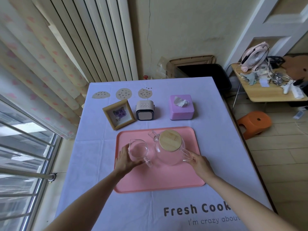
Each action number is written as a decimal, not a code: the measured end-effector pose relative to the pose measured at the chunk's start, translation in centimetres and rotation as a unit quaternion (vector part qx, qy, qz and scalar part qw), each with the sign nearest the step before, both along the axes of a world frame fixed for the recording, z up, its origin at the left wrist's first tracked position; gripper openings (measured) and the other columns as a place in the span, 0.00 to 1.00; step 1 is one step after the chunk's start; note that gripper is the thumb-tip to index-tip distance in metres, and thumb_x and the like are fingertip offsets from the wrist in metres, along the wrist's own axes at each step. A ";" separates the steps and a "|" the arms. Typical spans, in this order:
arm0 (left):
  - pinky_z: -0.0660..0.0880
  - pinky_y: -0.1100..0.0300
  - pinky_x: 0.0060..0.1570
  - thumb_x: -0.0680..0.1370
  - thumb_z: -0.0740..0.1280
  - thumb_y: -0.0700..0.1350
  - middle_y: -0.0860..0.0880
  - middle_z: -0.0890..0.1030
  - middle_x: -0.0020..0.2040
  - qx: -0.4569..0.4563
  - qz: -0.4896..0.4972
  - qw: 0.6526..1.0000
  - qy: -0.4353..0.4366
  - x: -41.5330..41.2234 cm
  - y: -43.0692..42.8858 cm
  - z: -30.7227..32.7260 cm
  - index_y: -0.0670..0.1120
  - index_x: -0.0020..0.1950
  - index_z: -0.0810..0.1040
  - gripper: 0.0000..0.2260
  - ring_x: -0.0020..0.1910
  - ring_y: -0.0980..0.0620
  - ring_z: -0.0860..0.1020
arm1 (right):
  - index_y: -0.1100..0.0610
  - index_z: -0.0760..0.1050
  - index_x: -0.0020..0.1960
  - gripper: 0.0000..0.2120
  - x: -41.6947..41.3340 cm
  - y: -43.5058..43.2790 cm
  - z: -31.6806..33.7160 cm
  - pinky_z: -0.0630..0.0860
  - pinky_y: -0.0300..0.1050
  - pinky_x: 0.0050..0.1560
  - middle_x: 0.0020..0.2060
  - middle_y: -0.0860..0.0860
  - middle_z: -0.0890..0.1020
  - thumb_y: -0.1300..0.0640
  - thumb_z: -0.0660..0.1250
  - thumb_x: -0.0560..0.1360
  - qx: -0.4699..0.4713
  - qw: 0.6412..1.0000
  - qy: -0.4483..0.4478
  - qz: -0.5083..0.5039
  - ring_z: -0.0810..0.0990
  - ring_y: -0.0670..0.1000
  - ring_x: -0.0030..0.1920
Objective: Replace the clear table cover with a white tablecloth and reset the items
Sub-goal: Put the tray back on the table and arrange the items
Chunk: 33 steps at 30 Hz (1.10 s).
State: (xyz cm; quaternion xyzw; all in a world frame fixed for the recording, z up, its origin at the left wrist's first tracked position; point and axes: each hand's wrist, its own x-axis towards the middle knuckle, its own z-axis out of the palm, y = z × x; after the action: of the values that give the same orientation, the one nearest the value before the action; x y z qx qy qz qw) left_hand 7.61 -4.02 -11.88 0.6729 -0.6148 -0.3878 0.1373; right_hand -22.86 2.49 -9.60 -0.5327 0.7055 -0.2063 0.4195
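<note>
From the head camera, the left hand [124, 160] curls round a small clear glass pitcher [139, 150] and the right hand [200, 164] grips the handle of a bamboo-lidded glass teapot [169, 140]. Both vessels stand on a pink rectangular tray [158, 180] on the white cookie-printed tablecloth [93, 157] covering the table.

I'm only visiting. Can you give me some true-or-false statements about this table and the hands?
The glass teapot has a wooden lid. True.
The tissue box sits on the pink tray. False: it stands on the tablecloth beyond the tray.
The left hand holds the glass pitcher. True.
The right hand lies flat on the tablecloth. False: it holds the teapot's handle.
The photo frame stands left of the tissue box. True.
</note>
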 end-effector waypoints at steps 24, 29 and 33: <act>0.70 0.50 0.54 0.79 0.56 0.41 0.47 0.62 0.68 0.094 0.088 0.952 -0.277 4.3 3.2 -1.7 0.44 0.60 0.75 0.13 0.62 0.42 0.63 | 0.56 0.69 0.44 0.05 -3.7 0.9 -3.9 0.70 0.45 0.43 0.51 0.57 0.78 0.56 0.59 0.77 0.113 0.936 0.333 -0.014 0.76 0.58 0.53; 0.72 0.49 0.55 0.78 0.56 0.40 0.48 0.63 0.68 0.079 0.064 0.958 -0.269 4.7 4.1 -2.1 0.41 0.50 0.78 0.11 0.64 0.42 0.64 | 0.55 0.67 0.43 0.05 -4.3 1.6 -3.9 0.67 0.43 0.41 0.51 0.56 0.76 0.56 0.60 0.76 0.120 0.932 0.343 -0.003 0.76 0.57 0.52; 0.73 0.50 0.54 0.78 0.57 0.41 0.47 0.63 0.69 0.069 0.049 0.961 -0.265 5.0 4.7 -2.1 0.41 0.45 0.78 0.11 0.65 0.43 0.64 | 0.54 0.68 0.42 0.04 -4.8 2.3 -3.9 0.71 0.44 0.44 0.51 0.55 0.75 0.55 0.60 0.75 0.119 0.927 0.356 0.009 0.75 0.56 0.53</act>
State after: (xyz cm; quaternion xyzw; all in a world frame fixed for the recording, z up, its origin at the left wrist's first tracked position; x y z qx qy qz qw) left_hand 12.56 0.69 -13.98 0.7889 -0.5668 -0.2303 -0.0583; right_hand -27.61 4.79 -13.53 -0.5238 0.8229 0.0866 0.2025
